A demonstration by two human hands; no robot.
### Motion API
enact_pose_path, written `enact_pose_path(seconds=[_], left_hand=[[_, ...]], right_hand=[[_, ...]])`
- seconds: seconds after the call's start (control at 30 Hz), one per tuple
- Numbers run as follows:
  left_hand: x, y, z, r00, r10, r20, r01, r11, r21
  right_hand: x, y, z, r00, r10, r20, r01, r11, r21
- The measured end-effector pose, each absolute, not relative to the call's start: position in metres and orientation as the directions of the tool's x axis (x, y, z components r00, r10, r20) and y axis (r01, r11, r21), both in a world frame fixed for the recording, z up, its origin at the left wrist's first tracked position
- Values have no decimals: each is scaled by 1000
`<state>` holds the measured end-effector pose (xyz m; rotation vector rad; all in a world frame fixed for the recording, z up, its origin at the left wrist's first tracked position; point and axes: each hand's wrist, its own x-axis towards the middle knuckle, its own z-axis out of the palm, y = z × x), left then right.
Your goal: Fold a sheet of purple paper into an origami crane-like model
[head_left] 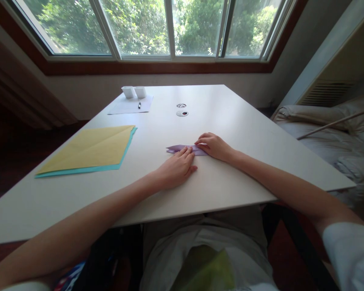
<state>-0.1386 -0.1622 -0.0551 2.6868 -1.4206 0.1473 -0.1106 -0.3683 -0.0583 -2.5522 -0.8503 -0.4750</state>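
Observation:
A narrow strip of folded purple paper [176, 148] lies on the white table in front of me, its pointed left end slightly parted into layers. My left hand [177, 167] rests flat over the near side of it, fingers stretched out and pressing the paper, thumb apart on the table. At the right end, my right hand [214, 146] has its fingers curled down onto the paper, gripping it by the edge. Parts of the folds are hidden beneath both hands.
A yellow sheet [91, 147] lies over a turquoise sheet [123, 155] on the left. Two white containers [134, 92] and a pen [139, 105] sit on white paper [117, 107] at the back. Round table fittings [182, 113] are beyond my hands. The table edge [206, 211] is close to me.

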Motion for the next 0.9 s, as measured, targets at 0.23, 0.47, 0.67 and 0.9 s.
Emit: enact_pose_path(seconds=[0.23,0.47,0.67,0.9], left_hand=[[-137,-162,-61,603,-794,77,-797,-601,53],[-140,-157,-51,680,-732,-36,-731,-681,39],[-147,-152,-32,763,-626,-164,-636,-771,-16],[-148,-149,-28,797,-573,-189,-593,-802,-69]], right_hand=[[-135,-367,-59,756,629,182,654,-723,-222],[-134,-375,-56,747,662,-52,625,-727,-284],[-136,-389,-50,755,631,-177,567,-764,-308],[-140,-395,-45,806,545,-230,485,-831,-272]])
